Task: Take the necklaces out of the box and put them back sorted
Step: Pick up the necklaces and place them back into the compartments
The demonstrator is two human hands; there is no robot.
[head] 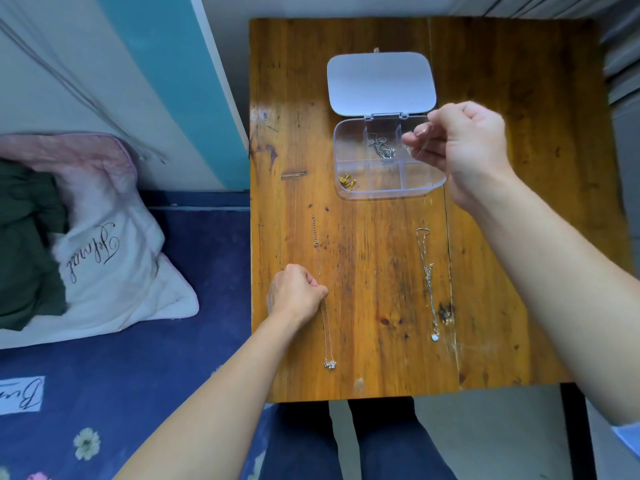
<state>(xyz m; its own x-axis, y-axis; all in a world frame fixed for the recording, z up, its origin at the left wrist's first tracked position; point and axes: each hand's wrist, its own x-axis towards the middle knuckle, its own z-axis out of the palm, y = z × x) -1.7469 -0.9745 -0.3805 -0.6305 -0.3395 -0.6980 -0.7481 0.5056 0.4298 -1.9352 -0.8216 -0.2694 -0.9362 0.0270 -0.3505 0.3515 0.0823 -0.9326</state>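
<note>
Open box (388, 192) holds silver chain (382, 147), gold piece (347, 182).

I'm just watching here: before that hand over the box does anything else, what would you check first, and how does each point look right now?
1. Box lid fully open, out of the way: ok.
2. Right hand has a firm pinch on a chain over the clear box: cannot tell, the chain there is thin and blurred.
3. Silver chain in the box's far middle compartment free of the lifted one: cannot tell.
4. Left hand steadying the left necklace on the table: ok.
5. Right necklace lying straight, apart from the left one: ok.
6. Gold piece alone in its near left compartment: ok.
</note>
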